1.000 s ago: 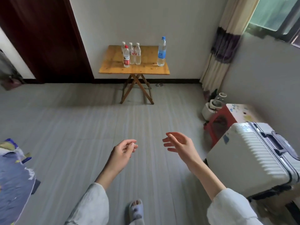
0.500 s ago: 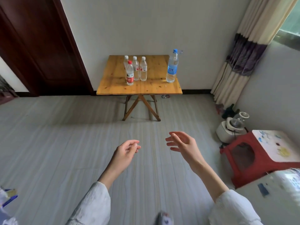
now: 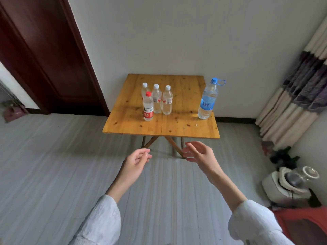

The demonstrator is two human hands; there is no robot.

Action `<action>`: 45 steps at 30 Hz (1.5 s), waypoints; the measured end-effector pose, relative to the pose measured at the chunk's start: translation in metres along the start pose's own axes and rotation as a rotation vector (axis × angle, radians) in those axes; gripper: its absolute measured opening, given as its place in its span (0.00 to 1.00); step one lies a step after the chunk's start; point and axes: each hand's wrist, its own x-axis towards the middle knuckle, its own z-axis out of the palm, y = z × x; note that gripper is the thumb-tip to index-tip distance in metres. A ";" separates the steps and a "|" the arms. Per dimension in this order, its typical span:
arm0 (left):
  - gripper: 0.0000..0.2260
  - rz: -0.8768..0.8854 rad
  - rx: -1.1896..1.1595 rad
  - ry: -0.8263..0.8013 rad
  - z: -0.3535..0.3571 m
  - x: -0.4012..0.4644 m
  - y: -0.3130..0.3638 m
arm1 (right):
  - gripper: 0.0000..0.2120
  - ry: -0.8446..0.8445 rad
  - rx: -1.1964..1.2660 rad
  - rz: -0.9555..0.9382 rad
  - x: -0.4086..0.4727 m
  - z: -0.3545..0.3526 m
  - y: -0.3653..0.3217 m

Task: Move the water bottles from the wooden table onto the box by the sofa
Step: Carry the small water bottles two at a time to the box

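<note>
Water bottles stand upright on the wooden table (image 3: 177,124) in front of us, five in all, and none is touched yet. Four small ones form a tight group on the left half of the top: the red-capped bottle (image 3: 148,106) is nearest to us, and three white-capped bottles (image 3: 157,99) stand just behind and beside it. The large bottle with the blue cap (image 3: 207,100) stands well apart from them, near the right edge. We hold both arms forward over the grey floor (image 3: 53,165), below the near edge of the table, in white sleeves (image 3: 102,220) that end at the forearm. Our left hand (image 3: 135,163) is empty, with the palm turned inward and the fingers loosely curled, so that the thumb comes close to the fingertips. Our right hand (image 3: 200,153) is empty too, with the palm facing left and the fingers spread a little and gently bent. The two hands are near each other but do not touch. A dark door (image 3: 44,55) is at the left, and a curtain (image 3: 300,96) hangs at the right.
</note>
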 end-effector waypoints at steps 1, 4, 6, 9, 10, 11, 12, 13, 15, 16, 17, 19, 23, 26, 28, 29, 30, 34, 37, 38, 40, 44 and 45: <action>0.08 -0.011 -0.005 0.014 -0.002 0.016 0.000 | 0.06 -0.011 -0.005 0.006 0.017 0.002 -0.003; 0.08 -0.039 -0.001 0.041 -0.005 0.064 -0.005 | 0.08 -0.048 -0.022 0.020 0.066 0.008 -0.005; 0.09 -0.061 0.005 0.043 -0.007 0.098 -0.010 | 0.07 -0.054 -0.024 0.035 0.099 0.011 -0.006; 0.09 -0.060 0.014 0.050 -0.012 0.158 -0.022 | 0.07 -0.039 -0.034 0.050 0.154 0.018 -0.006; 0.09 -0.053 0.020 0.063 -0.014 0.180 -0.027 | 0.08 -0.031 -0.049 0.052 0.174 0.021 -0.006; 0.10 -0.047 0.024 0.076 -0.015 0.204 -0.032 | 0.09 -0.022 -0.065 0.056 0.195 0.024 -0.005; 0.11 -0.036 0.031 0.088 -0.017 0.227 -0.036 | 0.10 -0.011 -0.078 0.062 0.216 0.028 -0.003; 0.13 -0.024 0.041 0.097 -0.018 0.250 -0.041 | 0.11 0.001 -0.088 0.070 0.238 0.032 -0.001; 0.15 0.003 0.062 0.091 -0.023 0.294 -0.047 | 0.12 0.038 -0.102 0.098 0.280 0.042 0.002; 0.17 0.008 0.071 0.080 -0.025 0.315 -0.048 | 0.12 0.055 -0.110 0.116 0.299 0.048 0.003; 0.18 0.012 0.081 0.072 -0.028 0.335 -0.050 | 0.13 0.068 -0.124 0.132 0.317 0.054 0.003; 0.20 0.039 0.132 0.066 -0.032 0.372 -0.050 | 0.15 0.084 -0.165 0.158 0.352 0.064 0.004; 0.21 0.083 0.240 0.039 -0.037 0.433 -0.049 | 0.17 0.150 -0.253 0.191 0.413 0.076 0.006; 0.20 0.123 0.246 -0.018 -0.035 0.460 -0.053 | 0.21 0.213 -0.317 0.185 0.452 0.083 0.007; 0.19 0.119 0.233 -0.048 -0.033 0.473 -0.056 | 0.24 0.260 -0.393 0.147 0.476 0.088 0.008; 0.19 0.104 0.217 -0.062 -0.032 0.478 -0.057 | 0.26 0.273 -0.428 0.128 0.487 0.090 0.009; 0.18 0.089 0.201 -0.079 -0.032 0.483 -0.059 | 0.27 0.273 -0.455 0.117 0.496 0.092 0.010; 0.15 0.073 0.187 -0.151 -0.033 0.497 -0.063 | 0.26 0.264 -0.566 0.103 0.521 0.098 0.020; 0.15 0.082 0.177 -0.226 -0.032 0.504 -0.062 | 0.21 0.318 -0.597 0.074 0.526 0.101 0.024; 0.17 0.094 0.184 -0.240 -0.030 0.505 -0.062 | 0.20 0.326 -0.600 0.063 0.525 0.102 0.026; 0.14 0.084 0.196 -0.262 -0.026 0.504 -0.065 | 0.19 0.337 -0.599 0.045 0.522 0.102 0.029; 0.15 0.091 0.218 -0.252 -0.022 0.506 -0.067 | 0.19 0.405 -0.611 0.064 0.499 0.091 0.033; 0.15 0.092 0.217 -0.256 -0.020 0.507 -0.066 | 0.19 0.424 -0.629 0.068 0.490 0.086 0.033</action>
